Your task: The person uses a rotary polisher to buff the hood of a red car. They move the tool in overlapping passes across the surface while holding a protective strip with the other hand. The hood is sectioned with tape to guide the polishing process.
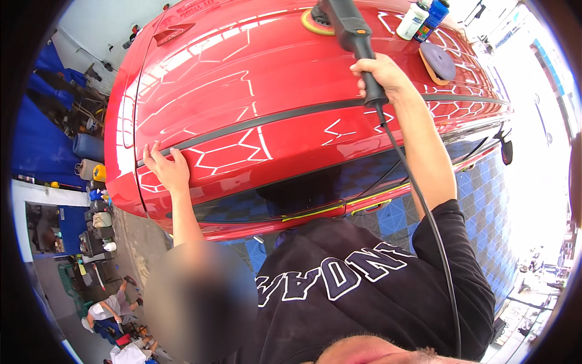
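Observation:
Across the middle lies the glossy red roof of a car (291,67), crossed by a black trim strip (303,113). My right hand (388,76) is wrapped round the black handle of a polisher (354,33). Its yellow-edged pad (316,25) rests on the paint at the far side, partly hidden by the tool's head. From the handle a black cord (433,224) trails back over my right shoulder. On the left, my left hand (168,170) touches the roof's edge near the trim strip, fingers spread and holding nothing.
A white bottle (413,22) and a blue bottle (433,19) stand on the roof, beside a round dark purple pad (437,63). Blue and grey tiles (476,206) cover the floor. Jugs (88,168) and shelves line the left; two people (109,310) are lower left, near a blurred patch.

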